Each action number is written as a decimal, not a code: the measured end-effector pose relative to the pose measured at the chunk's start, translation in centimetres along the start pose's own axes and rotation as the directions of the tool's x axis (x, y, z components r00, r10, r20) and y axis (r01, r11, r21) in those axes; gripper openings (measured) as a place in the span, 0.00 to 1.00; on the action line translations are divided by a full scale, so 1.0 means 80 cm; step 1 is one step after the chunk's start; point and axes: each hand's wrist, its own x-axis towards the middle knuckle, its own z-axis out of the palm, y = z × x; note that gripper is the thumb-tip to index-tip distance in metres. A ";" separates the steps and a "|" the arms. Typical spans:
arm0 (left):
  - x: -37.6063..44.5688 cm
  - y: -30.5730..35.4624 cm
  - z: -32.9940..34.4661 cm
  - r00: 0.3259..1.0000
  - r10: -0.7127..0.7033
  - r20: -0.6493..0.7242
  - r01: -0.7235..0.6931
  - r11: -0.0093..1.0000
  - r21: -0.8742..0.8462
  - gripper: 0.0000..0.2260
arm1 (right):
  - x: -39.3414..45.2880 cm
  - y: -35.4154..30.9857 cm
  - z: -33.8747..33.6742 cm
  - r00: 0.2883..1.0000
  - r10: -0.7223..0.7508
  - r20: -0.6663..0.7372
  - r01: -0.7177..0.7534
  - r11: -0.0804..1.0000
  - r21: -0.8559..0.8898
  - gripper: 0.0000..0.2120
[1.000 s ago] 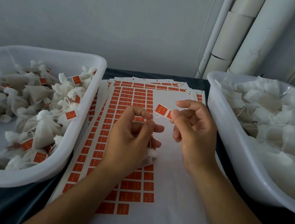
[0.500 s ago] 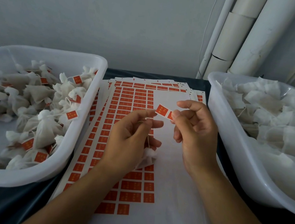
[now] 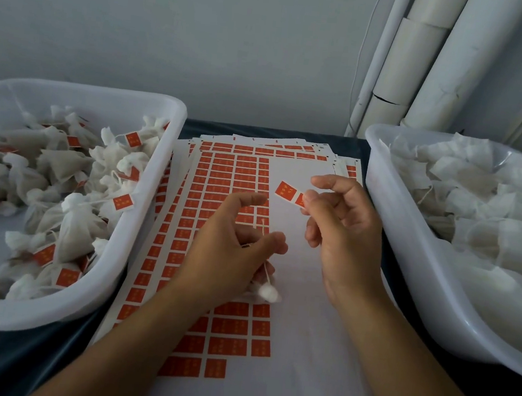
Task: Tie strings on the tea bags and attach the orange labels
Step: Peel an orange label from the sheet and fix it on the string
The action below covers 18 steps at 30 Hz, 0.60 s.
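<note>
My right hand (image 3: 343,236) pinches a small orange label (image 3: 285,190) between thumb and forefinger, held above the sheet. My left hand (image 3: 231,246) is lower and to the left. Its lower fingers curl round a white tea bag (image 3: 266,292) that pokes out under the palm. Its forefinger and thumb are spread apart. The bag's thin white string (image 3: 264,230) stands up just past the thumb tip, a short gap below the label.
A stack of sheets of orange labels (image 3: 223,174) lies on the dark table between two white tubs. The left tub (image 3: 140,216) holds several tied, labelled tea bags. The right tub (image 3: 389,232) holds several plain bags. White pipes (image 3: 432,54) stand behind.
My left forefinger and thumb have opened and let go of the string's end. The left hand has sunk a little. The right hand with the label has stayed nearly still.
</note>
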 end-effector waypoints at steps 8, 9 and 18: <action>-0.002 0.000 -0.001 0.991 0.126 -0.042 -0.127 0.992 -0.011 0.27 | 0.005 -0.005 -0.007 0.906 0.268 0.327 -0.315 0.944 0.099 0.07; -0.002 -0.001 -0.001 0.987 0.153 -0.051 -0.153 0.988 -0.004 0.28 | 0.006 -0.007 -0.008 0.898 0.263 0.353 -0.322 0.939 0.120 0.06; -0.001 0.007 -0.021 0.965 0.213 -0.153 -0.237 0.958 -0.159 0.21 | 0.015 -0.013 -0.029 0.799 0.225 0.558 -0.475 0.805 0.356 0.08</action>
